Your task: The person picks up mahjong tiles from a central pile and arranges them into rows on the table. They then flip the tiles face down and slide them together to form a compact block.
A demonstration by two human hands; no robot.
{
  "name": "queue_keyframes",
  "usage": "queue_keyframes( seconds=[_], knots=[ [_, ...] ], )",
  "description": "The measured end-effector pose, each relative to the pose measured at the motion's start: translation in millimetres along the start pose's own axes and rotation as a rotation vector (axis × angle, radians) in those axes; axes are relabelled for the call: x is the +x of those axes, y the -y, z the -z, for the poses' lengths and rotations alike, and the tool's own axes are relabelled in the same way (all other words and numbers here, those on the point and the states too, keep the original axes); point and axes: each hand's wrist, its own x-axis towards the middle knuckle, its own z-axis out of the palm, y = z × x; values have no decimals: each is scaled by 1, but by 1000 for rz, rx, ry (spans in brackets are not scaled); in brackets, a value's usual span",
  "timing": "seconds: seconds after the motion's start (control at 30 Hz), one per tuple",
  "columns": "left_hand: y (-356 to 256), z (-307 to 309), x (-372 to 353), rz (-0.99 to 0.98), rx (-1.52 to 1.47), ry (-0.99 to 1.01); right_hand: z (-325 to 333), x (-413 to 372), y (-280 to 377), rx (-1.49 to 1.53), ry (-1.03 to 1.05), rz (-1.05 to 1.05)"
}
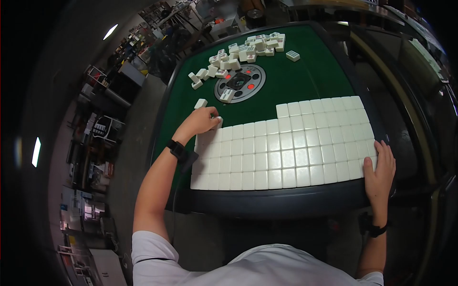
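White mahjong tiles lie face down in a tight block of rows (274, 159) along the near side of the green mahjong table (310, 57). At the block's far left corner, my left hand (202, 120) has its fingers closed on a mahjong tile (218, 122), partly hidden by the fingers. Another white tile (201, 103) lies just beyond that hand. My right hand (381, 164) rests against the block's right edge, fingers stretched out and holding nothing. The block's farthest row covers only its right part.
A loose pile of tiles (250, 50), some face up, spreads over the far side. One tile (227, 96) sits on the round centre panel (255, 85) with red buttons. A single tile (293, 56) lies right of the pile. The table has a dark raised rim (286, 198).
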Motion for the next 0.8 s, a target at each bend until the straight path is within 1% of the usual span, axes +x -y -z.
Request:
queue_keyframes(
  seconds=[0.13,0.23,0.3,0.33,0.4,0.47,0.5,0.57,0.6,0.67,0.7,0.77,0.8],
  knots=[
    [-10,-8,5,55,-17,-14,1,-1,2,18,-2,-3],
    [-29,-16,9,62,-97,-75,2,-1,3,21,-3,1],
    [-49,-26,15,-6,-144,-131,3,-1,3,17,0,4],
    [-67,-27,16,-48,-122,-139,3,-1,3,22,7,-1],
    [-97,-41,28,-201,-150,-201,4,0,4,26,15,9],
    [-137,-45,32,-296,-223,-183,2,-1,4,25,10,-12],
    [-155,-43,32,-321,-78,-219,2,-1,3,26,8,0],
    [-163,-37,32,-326,3,-149,1,-1,2,21,9,-17],
    [-158,-36,35,-320,2,-150,1,-1,2,22,11,-11],
    [-144,-27,41,-167,-273,-53,1,-1,3,10,14,-28],
    [-132,-26,50,-169,-272,-54,0,-1,2,11,12,-29],
    [-101,-30,72,-142,-42,-395,-1,1,-2,23,11,-11],
    [-86,-32,79,-107,31,-495,-1,1,-3,19,0,-13]
  ],
)
